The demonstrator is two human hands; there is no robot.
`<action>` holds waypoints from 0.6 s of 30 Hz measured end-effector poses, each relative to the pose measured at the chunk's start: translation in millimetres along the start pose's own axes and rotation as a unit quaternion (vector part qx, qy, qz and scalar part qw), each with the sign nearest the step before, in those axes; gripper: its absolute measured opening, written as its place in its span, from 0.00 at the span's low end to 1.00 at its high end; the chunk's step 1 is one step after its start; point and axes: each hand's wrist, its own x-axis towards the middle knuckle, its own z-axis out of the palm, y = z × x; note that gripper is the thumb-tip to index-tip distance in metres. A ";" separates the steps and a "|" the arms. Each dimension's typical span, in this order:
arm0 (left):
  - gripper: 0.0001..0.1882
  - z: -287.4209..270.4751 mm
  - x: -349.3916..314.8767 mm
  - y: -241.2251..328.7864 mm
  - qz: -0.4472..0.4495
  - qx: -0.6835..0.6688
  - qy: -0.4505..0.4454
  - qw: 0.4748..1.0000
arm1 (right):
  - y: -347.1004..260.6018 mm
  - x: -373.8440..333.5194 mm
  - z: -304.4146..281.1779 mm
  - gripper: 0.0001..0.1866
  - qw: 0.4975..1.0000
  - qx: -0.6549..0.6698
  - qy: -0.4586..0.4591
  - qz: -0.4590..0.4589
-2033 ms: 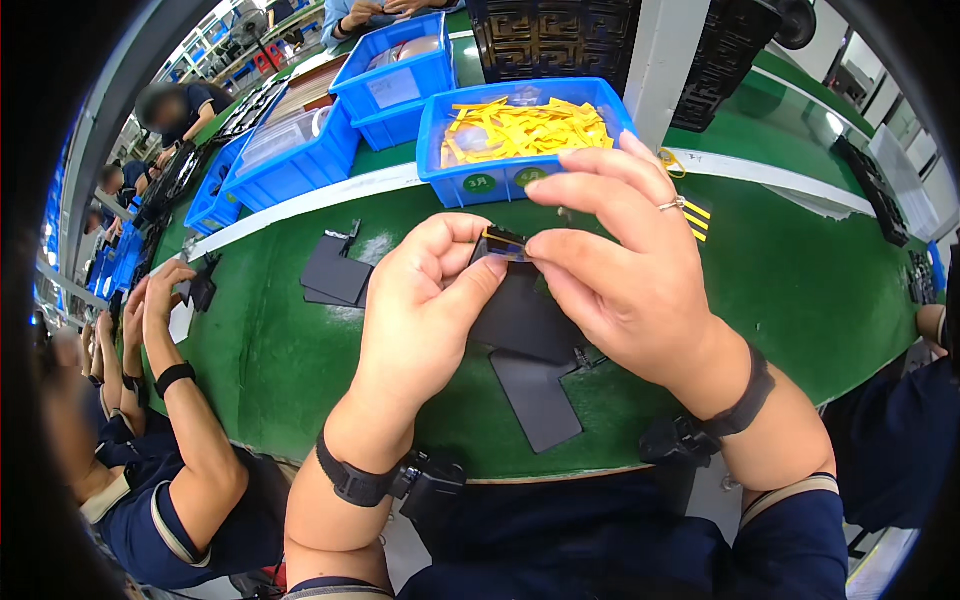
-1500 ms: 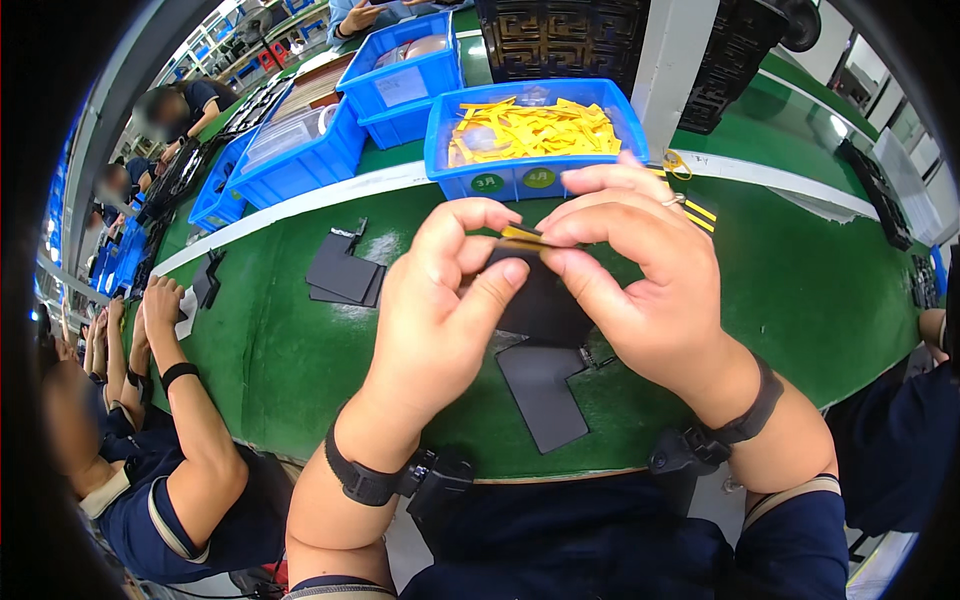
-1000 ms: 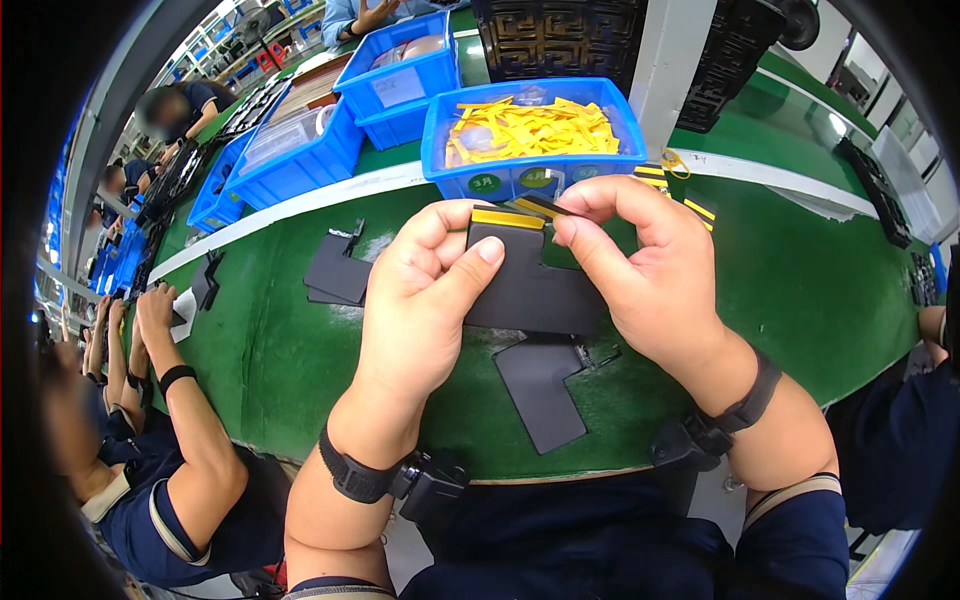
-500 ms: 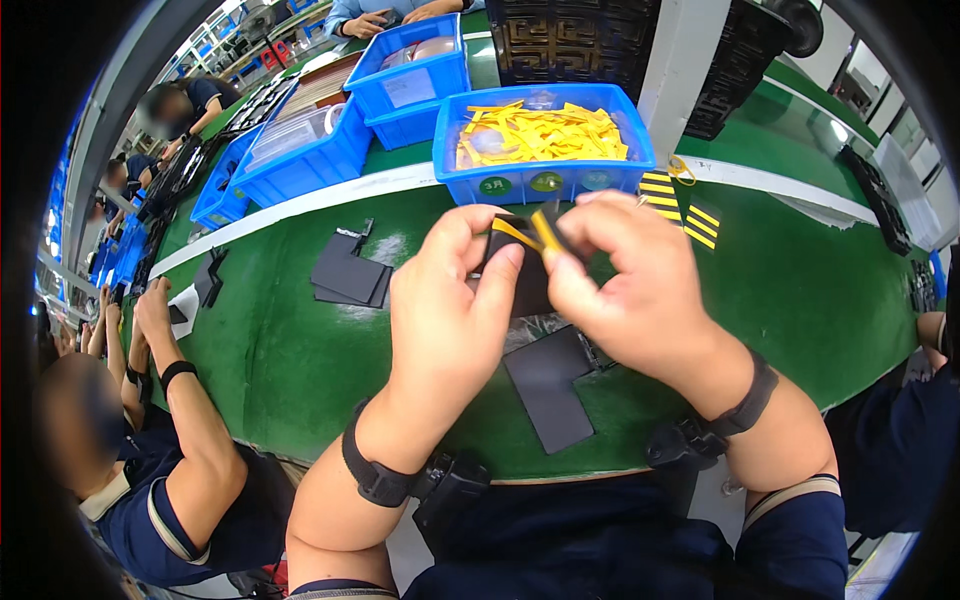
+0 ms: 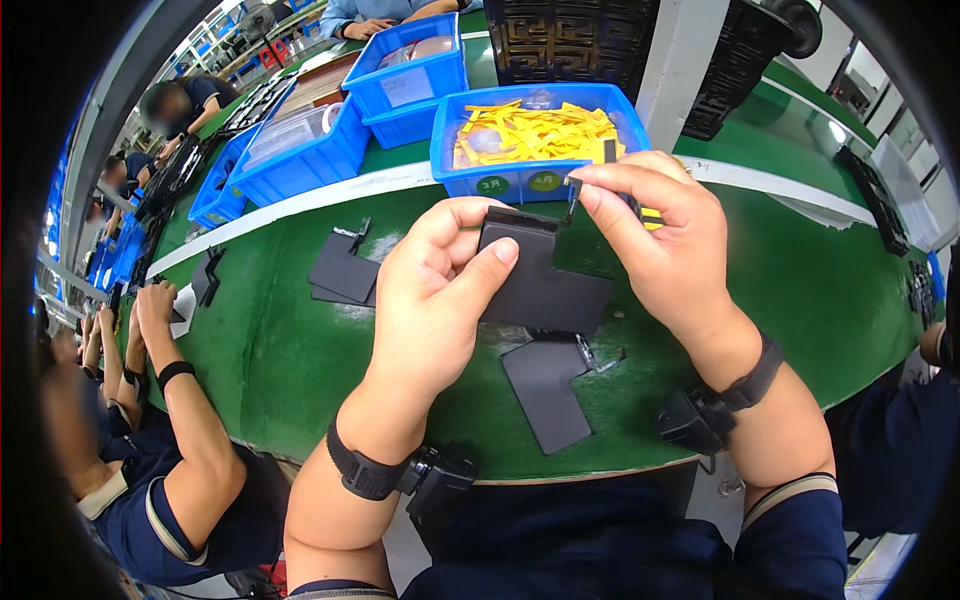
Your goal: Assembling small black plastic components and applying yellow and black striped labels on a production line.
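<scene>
My left hand (image 5: 440, 290) grips a flat, black, L-shaped battery (image 5: 535, 262) by its upper left side, thumb on its face. Closed in a pinch, my right hand (image 5: 655, 225) has its thumb and forefinger at the thin connector strip (image 5: 572, 198) rising from the battery's inner corner. A dark narrow strip (image 5: 610, 152) stands up behind the right fingers; how it is held is hidden. Below the held battery, another L-shaped battery (image 5: 548, 390) lies on the green table (image 5: 770, 330). More such batteries (image 5: 342, 268) lie stacked to the left.
Ahead stands a blue bin (image 5: 540, 183) with many yellow strips (image 5: 540, 132). Other blue bins (image 5: 305, 160) are at the far left. Striped yellow-black pieces (image 5: 652, 218) lie partly behind my right hand. A co-worker's arm (image 5: 190, 370) reaches in from the left. A white post (image 5: 685, 75) rises behind.
The yellow strips at the held battery's top no longer show there. My right hand has moved right and up, from the top edge to the connector strip. The battery now faces me flat.
</scene>
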 end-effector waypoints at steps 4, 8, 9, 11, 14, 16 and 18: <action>0.12 0.0 0.5 0.0 -0.008 -0.006 -0.009 1.000 | -2.7 -0.2 -4.0 0.08 1.000 0.029 0.000 0.003; 0.12 -0.3 0.1 -2.1 -0.011 -0.017 -0.009 1.000 | -4.2 -3.4 -2.3 0.08 0.998 0.043 -0.015 0.037; 0.12 0.0 0.2 -2.7 -0.011 -0.017 -0.010 1.000 | -4.0 -4.9 -0.4 0.08 0.998 0.042 -0.014 0.038; 0.12 0.6 0.1 -3.4 -0.009 -0.018 -0.001 1.000 | -3.5 -7.4 3.1 0.08 0.956 0.221 -0.009 0.195; 0.12 0.0 0.0 -3.7 -0.011 -0.004 -0.002 1.000 | -5.1 -6.5 -0.1 0.07 0.912 0.300 -0.040 0.277; 0.12 0.1 -0.1 -4.8 -0.008 -0.002 0.002 1.000 | -5.9 -5.8 0.1 0.07 0.903 0.327 -0.033 0.278; 0.12 0.6 0.0 -5.3 -0.005 0.000 0.005 1.000 | -6.7 -5.7 1.8 0.07 0.893 0.354 -0.025 0.278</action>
